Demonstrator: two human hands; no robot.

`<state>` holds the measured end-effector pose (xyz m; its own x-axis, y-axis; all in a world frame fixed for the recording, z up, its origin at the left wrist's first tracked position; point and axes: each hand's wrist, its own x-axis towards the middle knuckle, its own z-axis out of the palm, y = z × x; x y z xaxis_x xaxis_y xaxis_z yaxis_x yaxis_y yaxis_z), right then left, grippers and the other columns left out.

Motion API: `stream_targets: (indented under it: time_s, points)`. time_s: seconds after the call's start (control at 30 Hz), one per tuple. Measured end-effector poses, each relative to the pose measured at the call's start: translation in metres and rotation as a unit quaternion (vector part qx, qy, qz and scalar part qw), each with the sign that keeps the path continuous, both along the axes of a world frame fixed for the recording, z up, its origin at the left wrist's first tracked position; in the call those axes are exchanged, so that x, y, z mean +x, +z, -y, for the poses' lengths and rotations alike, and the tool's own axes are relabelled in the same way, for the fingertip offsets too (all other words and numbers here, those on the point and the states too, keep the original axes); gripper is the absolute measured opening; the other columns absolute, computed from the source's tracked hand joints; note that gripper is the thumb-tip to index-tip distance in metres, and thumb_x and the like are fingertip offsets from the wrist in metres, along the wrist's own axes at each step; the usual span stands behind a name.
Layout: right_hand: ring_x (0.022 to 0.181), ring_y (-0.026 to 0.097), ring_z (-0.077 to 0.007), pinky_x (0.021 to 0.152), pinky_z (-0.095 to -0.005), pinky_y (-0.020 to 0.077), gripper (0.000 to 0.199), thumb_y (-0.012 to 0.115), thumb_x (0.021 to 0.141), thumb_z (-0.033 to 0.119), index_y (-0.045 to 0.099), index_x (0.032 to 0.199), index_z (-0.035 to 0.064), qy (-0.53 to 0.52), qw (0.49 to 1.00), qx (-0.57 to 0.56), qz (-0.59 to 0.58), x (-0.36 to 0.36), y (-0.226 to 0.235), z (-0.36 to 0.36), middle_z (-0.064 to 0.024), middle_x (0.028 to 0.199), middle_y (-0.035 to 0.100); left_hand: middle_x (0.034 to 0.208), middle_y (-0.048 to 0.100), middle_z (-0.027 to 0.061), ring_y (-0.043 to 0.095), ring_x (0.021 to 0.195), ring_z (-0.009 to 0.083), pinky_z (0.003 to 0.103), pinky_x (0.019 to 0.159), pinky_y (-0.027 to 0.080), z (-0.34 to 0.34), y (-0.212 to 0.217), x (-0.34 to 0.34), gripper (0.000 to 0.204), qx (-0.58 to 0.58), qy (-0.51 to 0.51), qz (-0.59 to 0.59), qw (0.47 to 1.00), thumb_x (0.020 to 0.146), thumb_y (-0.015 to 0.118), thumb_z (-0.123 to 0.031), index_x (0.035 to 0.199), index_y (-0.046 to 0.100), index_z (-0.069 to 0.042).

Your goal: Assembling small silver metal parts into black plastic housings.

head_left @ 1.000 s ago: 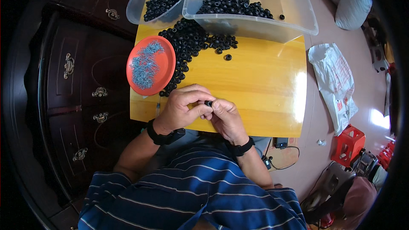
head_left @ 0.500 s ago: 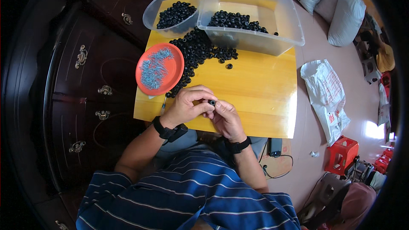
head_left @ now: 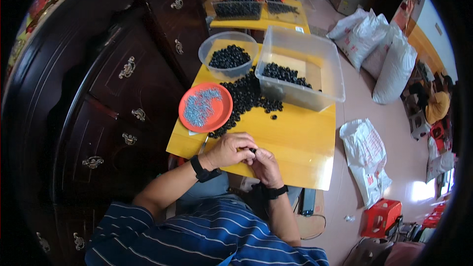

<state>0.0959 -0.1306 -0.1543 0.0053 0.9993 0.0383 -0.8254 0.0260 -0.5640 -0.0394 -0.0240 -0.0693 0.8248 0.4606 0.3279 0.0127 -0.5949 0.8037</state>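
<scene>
My left hand (head_left: 230, 150) and my right hand (head_left: 266, 166) meet at the near edge of a small yellow wooden table (head_left: 300, 143). Between their fingertips sits a small black ring part (head_left: 253, 150), pinched from both sides. Beyond my hands a loose heap of black ring parts (head_left: 241, 99) spreads over the tabletop. To the left of that heap lies an orange plate (head_left: 205, 107) holding several small grey metal pieces. A black band is on each wrist.
A round clear bowl (head_left: 227, 61) and a clear rectangular bin (head_left: 299, 75) hold more black rings at the table's far end. A dark wooden cabinet (head_left: 123, 83) stands to the left. White sacks (head_left: 367, 152) lie on the floor at right. Another person sits at a far table (head_left: 261, 17).
The view has tilted up, so the table sits lower in the picture and more of the room shows. My hands stay together at the table's near edge.
</scene>
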Motion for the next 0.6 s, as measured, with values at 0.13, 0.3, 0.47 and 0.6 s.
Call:
stream_targets:
  time_s: [0.13,0.3,0.47,0.6]
  points:
    - [0.085,0.059,-0.016,0.085,-0.0308,0.0465,0.029,0.057,0.098,0.025,0.066,0.105,-0.0024,-0.01,1.0,-0.003,0.018,-0.001,0.0,0.0,-0.0068,0.092,0.066,0.09,0.067,0.0107,0.067,0.075,0.0219,0.031,0.067,0.053,0.0,0.001,-0.002,0.02,0.039,0.009,-0.023,0.999,0.076,0.073,-0.006,0.094,0.068,0.0]
    - [0.084,0.059,-0.0145,0.083,-0.0297,0.0462,0.027,0.056,0.098,0.023,0.065,0.104,-0.0019,-0.011,0.999,-0.024,0.024,-0.001,0.005,-0.001,-0.0063,0.092,0.066,0.09,0.067,0.0086,0.066,0.069,0.0185,0.032,0.062,0.051,-0.002,0.025,-0.005,0.02,0.088,-0.017,-0.112,0.99,0.079,0.072,-0.014,0.095,0.069,-0.003]
    - [0.083,0.057,-0.0126,0.083,-0.0273,0.046,0.027,0.055,0.099,0.022,0.065,0.107,-0.002,0.024,0.997,-0.017,0.075,0.001,0.0,0.001,-0.0041,0.091,0.064,0.078,0.066,0.0098,0.066,0.065,0.0201,0.033,0.06,0.051,-0.026,0.03,-0.008,0.019,0.11,-0.023,-0.168,0.979,0.079,0.072,-0.017,0.092,0.067,-0.005]
    - [0.081,0.058,-0.013,0.082,-0.0274,0.0477,0.029,0.057,0.098,0.022,0.065,0.112,-0.0021,0.001,0.998,-0.057,0.035,-0.001,0.004,0.0,-0.0048,0.089,0.065,0.071,0.065,0.0083,0.065,0.063,0.0183,0.032,0.059,0.051,-0.101,0.066,-0.002,0.021,0.139,0.087,-0.176,0.971,0.078,0.066,-0.008,0.098,0.065,-0.004]
